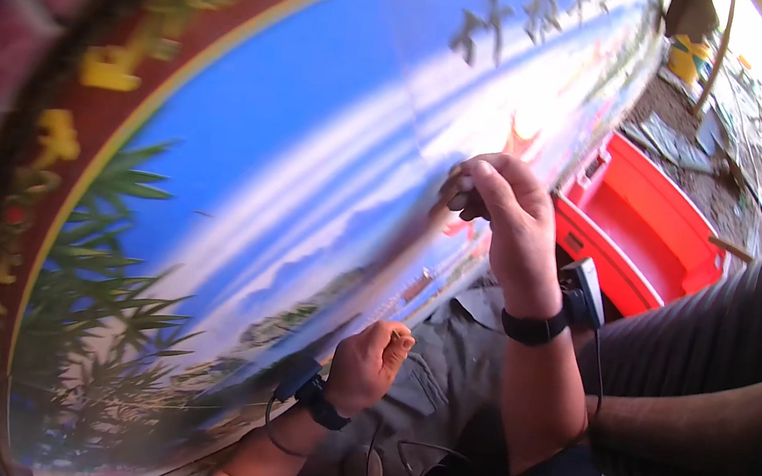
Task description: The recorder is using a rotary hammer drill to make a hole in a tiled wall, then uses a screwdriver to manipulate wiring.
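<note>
My right hand (513, 207) is raised in front of a glossy mural panel (265, 176) painted with blue sky, clouds, mountains and green leaves. Its thumb and fingers are pinched together; whatever may be between them is too small or hidden to name. Lower down, my left hand (365, 365) is curled closed beside the panel's lower part, with its palm side out of sight. A dark band with a small cabled device (584, 291) circles my right wrist. The left wrist wears a similar band (322, 404).
A red plastic crate (654, 219) stands to the right of the panel. Beyond it, a trowel-like tool (713, 131) and debris lie on soil, near a yellow container (686, 59). A dark ridged surface (692, 343) and a bare limb (702, 411) fill the right side. Cables (415, 461) hang near my lap.
</note>
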`<action>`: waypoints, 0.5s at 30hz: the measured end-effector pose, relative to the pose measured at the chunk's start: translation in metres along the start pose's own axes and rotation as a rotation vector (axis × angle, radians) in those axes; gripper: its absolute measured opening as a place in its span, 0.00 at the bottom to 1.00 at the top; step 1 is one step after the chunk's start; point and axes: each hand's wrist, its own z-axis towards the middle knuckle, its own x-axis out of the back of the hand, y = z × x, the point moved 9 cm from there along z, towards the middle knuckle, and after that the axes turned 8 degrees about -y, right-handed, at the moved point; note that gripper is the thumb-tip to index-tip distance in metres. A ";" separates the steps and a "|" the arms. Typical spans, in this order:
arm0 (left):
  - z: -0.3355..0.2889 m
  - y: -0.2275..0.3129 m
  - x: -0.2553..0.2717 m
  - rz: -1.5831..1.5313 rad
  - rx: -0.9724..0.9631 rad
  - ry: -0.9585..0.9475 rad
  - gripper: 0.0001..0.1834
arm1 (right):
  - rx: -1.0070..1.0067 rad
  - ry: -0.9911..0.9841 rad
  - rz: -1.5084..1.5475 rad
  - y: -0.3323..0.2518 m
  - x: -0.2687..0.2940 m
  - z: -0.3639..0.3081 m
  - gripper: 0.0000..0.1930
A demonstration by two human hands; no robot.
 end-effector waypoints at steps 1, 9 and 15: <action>-0.002 0.009 0.014 -0.007 0.008 0.049 0.08 | 0.078 -0.031 -0.039 -0.018 -0.015 0.009 0.10; -0.023 0.143 0.119 0.388 -0.531 0.256 0.10 | 0.184 0.068 -0.166 -0.037 -0.023 0.018 0.07; -0.022 0.160 0.153 0.569 -0.504 0.381 0.11 | 0.049 0.007 -0.226 -0.053 -0.036 0.019 0.08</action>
